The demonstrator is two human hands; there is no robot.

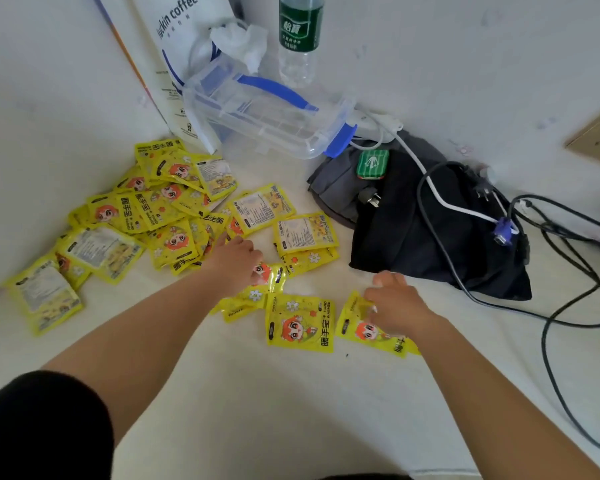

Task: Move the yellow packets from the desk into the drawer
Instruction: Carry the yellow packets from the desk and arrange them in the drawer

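Packets [300, 323] were yellow; fronts bore an orange-haired cartoon face, white flowers and black lettering, and backs bore a pale text panel. Desk [257, 393] was off-white. Far box [267, 119] was clear with blue handle and clips. Bottle [300, 39] was clear, its label green with white characters. Bag [174, 64] was white with dark blue lettering. Right cloth [413, 237] was black and grey. Tin [372, 164] was green with a white motif. Cables [543, 341] were black, one white.
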